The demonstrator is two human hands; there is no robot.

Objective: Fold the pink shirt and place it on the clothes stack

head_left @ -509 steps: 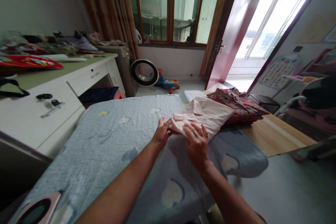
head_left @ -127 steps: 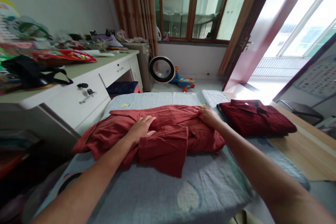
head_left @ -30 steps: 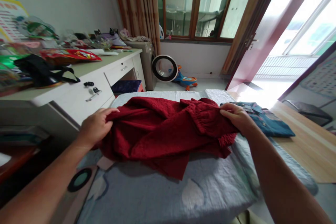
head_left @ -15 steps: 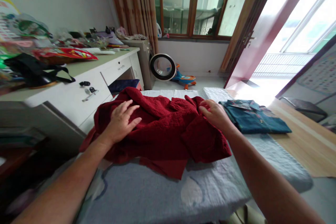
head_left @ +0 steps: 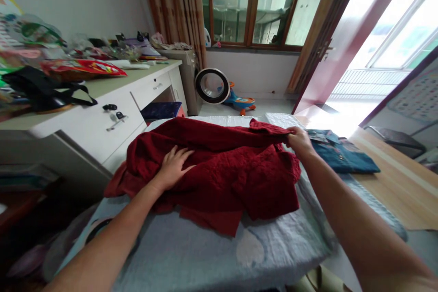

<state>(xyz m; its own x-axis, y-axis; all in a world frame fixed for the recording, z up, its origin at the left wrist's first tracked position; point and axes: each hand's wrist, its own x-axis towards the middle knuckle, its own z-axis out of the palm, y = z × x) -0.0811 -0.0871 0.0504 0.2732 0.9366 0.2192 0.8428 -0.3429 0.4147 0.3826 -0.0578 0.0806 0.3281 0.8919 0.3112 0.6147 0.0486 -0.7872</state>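
A dark red garment [head_left: 212, 164] lies spread and wrinkled across a table or bed covered with a pale blue cloth [head_left: 191, 255]. On its left part rests my left hand [head_left: 176, 167], palm down with the fingers apart. At the garment's far right corner, my right hand [head_left: 298, 141] pinches a sleeve-like strip and pulls it taut toward the right. Just beyond that hand sits a folded blue denim garment [head_left: 342, 153], partly behind my right wrist.
On the left stands a white desk [head_left: 119, 114] with drawers, its top crowded with a red packet [head_left: 85, 67], a black strapped item [head_left: 44, 89] and other clutter. A wooden surface [head_left: 397, 178] extends at right. Behind are a round white-and-black ring [head_left: 212, 86] and a blue-orange toy [head_left: 241, 101].
My right hand has moved right and drawn the red fabric's far edge out straight. My left hand has shifted slightly right on the garment.
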